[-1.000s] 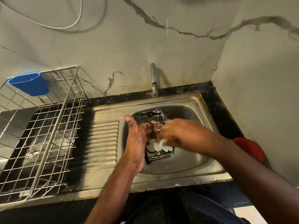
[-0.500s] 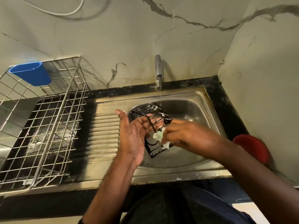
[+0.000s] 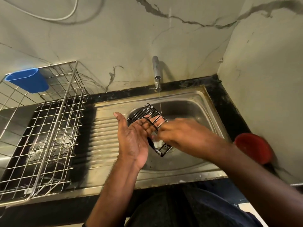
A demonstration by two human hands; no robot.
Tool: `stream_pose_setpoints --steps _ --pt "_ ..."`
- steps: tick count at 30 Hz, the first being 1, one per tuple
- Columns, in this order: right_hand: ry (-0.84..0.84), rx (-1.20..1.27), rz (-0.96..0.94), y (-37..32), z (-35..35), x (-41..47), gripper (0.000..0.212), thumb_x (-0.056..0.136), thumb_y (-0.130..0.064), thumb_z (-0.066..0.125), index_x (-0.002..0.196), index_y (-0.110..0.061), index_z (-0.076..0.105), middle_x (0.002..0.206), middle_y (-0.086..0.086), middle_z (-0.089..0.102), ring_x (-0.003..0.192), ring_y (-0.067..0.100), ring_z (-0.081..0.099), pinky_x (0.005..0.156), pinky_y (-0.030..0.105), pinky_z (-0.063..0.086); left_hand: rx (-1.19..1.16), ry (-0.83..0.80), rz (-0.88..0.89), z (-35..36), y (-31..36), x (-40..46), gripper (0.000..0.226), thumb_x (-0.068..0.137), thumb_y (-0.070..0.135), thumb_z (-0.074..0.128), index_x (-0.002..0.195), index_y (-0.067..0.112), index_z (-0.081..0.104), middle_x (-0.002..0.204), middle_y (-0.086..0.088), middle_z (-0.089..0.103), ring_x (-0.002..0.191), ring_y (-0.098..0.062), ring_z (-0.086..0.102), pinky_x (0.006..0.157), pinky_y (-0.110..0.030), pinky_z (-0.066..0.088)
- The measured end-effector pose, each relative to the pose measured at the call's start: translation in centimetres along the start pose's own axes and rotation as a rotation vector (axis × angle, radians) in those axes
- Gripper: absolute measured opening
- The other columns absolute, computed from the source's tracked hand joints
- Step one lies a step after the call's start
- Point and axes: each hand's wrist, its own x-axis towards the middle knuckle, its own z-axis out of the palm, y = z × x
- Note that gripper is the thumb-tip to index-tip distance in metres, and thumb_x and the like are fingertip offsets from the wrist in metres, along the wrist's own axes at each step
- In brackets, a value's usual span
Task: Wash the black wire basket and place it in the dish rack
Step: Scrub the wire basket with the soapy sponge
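The small black wire basket (image 3: 148, 112) hangs tilted over the steel sink bowl (image 3: 193, 112), flecked with foam. My left hand (image 3: 132, 136) holds it with the fingers inside its wires and the thumb pointing up. My right hand (image 3: 178, 133) presses a pale soapy sponge (image 3: 158, 143) against the basket's lower part; the sponge is mostly hidden by the fingers. The metal dish rack (image 3: 54, 122) stands on the counter to the left of the sink's ribbed drainboard (image 3: 105, 128).
A thin stream of water falls from the tap (image 3: 156, 74) just behind the basket. A blue cup (image 3: 28, 81) hangs on the rack's back left corner. A red round object (image 3: 253, 148) lies on the black counter right of the sink. Walls close in behind and right.
The basket has tipped further, its top toward the tap. My left hand opened flatter, with fingers now showing through the wires. My right hand kept rubbing the sponge lower on the basket.
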Motion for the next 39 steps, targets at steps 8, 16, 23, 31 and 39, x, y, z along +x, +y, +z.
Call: stream_pose_setpoints --steps 8,16,23,31,39 --pt "0.185 0.434 0.283 2.1 -0.2 -1.8 0.027 0.087 -0.014 0.072 0.111 -0.027 0.073 0.108 -0.018 0.065 0.094 0.005 0.065 0.079 0.022 0.055 0.021 0.104 0.026 -1.0 -0.1 0.4 0.09 0.086 0.087 0.019 0.102 0.009 0.061 0.093 -0.014 0.074 0.088 -0.026 0.069 0.085 -0.042 0.041" --pt "0.477 0.383 0.569 4.2 0.8 -1.8 0.026 0.09 -0.013 0.071 0.113 -0.025 0.072 0.106 -0.012 0.066 0.093 0.002 0.063 0.082 0.019 0.053 0.089 0.261 0.048 -1.2 0.0 0.3 0.084 0.09 0.083 0.024 0.104 0.014 0.069 0.074 0.0 0.073 0.074 -0.018 0.067 0.11 -0.051 0.033" --pt "0.417 0.377 0.545 2.3 2.8 -0.6 0.039 0.096 -0.011 0.059 0.131 -0.028 0.061 0.142 -0.008 0.051 0.129 0.0 0.048 0.108 0.023 0.044 0.084 0.303 0.002 -1.5 -0.5 0.6 0.058 0.053 0.078 0.077 0.067 0.023 0.062 0.056 0.01 0.055 0.068 -0.011 0.049 0.09 -0.041 0.037" --pt "0.398 0.185 0.297 2.6 4.2 -1.3 0.058 0.085 0.012 0.06 0.135 -0.017 0.058 0.146 -0.001 0.053 0.141 0.021 0.042 0.115 0.044 0.039 0.12 0.345 0.1 -1.6 0.0 0.7 0.045 0.059 0.051 0.082 0.064 0.023 0.048 0.063 0.011 0.06 0.063 -0.007 0.055 0.061 -0.026 0.041" --pt "0.451 -0.015 0.262 3.4 2.4 -1.5 0.04 0.082 0.007 0.073 0.118 -0.012 0.07 0.125 0.009 0.065 0.113 0.02 0.061 0.087 0.028 0.056 0.057 0.265 0.074 -2.8 -0.3 0.9 0.054 0.048 0.067 0.09 0.076 0.023 0.076 0.068 0.006 0.063 0.062 -0.014 0.049 0.068 -0.036 0.039"
